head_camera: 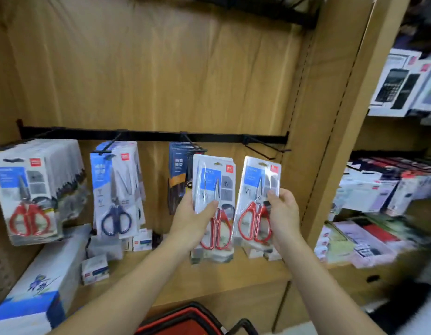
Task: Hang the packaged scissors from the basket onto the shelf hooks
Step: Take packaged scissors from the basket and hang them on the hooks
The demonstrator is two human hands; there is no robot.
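Scissors, left side: left hand (189, 220) grips a small stack of red-handled packs (215, 187), thumb laid across the front and fingers curled behind. The stack is upright, held in the air below the rail.
Scissors, right side: right hand (282, 213) pinches a single pack (254, 187) by its right edge, thumb on the front, fingers clamped behind. It leans a little to the right, close beside the stack. I cannot tell whether the two touch.
Rail: black rail (149, 135) runs across the wooden back panel.
Hook: wire hook (265, 147) juts from the rail just above the single pack, apart from it.
Hung stock: red-handled scissors (28, 194) hang far left, blue-handled scissors (115, 189) next, then dark packs (178, 175) partly behind the stack.
Basket: red basket (185, 320) with a black handle sits at the bottom edge, between the forearms.
Shelf: wooden shelf (233, 272) carries small white boxes (95, 269) and a long white-and-blue carton (40, 286).
Neighbouring bay: boxed calculators (400, 85) to the right, blurred.
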